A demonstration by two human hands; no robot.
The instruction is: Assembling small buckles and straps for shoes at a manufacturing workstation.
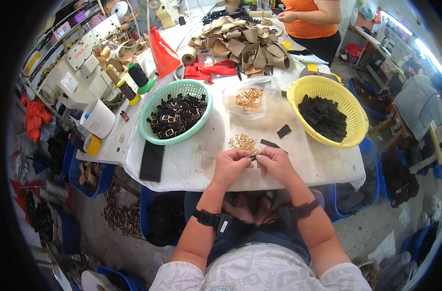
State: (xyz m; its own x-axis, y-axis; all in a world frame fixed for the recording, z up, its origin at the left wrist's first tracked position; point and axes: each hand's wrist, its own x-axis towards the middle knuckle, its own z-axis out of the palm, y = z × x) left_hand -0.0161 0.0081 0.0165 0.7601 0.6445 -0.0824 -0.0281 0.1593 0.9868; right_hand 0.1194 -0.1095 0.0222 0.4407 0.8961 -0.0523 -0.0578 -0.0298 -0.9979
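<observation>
My left hand (232, 166) and my right hand (275, 166) meet over the table's near edge, fingertips pinched on a small black fabric strip (253, 157) between them. Whether a buckle is on that strip is too small to tell. Just beyond my fingers lies a little heap of gold metal buckles (242, 142). Two loose black strips, one squarish (284, 131) and one long (270, 143), rest to its right. On the left stands a green basket (207, 112) of black tabs with gold buckles; on the right, a yellow basket (359, 127) holds plain black pieces.
A clear plastic bag (230, 107) of gold parts sits between the baskets. By the left edge lies a black phone (152, 161). Brown pieces (245, 43) pile up farther back, and a sewing machine (80, 72) stands left. Across the table is a person in orange (312, 19).
</observation>
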